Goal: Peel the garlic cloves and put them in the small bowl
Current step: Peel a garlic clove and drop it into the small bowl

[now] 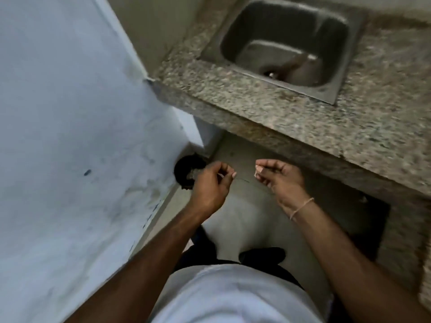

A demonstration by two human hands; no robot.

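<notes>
Colours we see from above, by a kitchen sink.

We see a speckled grey-and-beige granite counter (291, 108) around a dull steel-grey sink (286, 40). The wall (70, 113) is pale blue-white with dark smudges. A black bin (184, 169) sits on the grey floor (245, 206). We note a white shirt (233, 297), black shoe (263, 255) and pink wrist band (300, 207).

A small pale scrap, seemingly garlic skin (256, 174), is pinched at the fingertips of the right hand (278, 177), its shape lost to blur. Another pale sliver, perhaps peel or a clove (221, 175), sits between the curled fingers and thumb of the left hand (211, 183); it is too small and smeared to tell which.
</notes>
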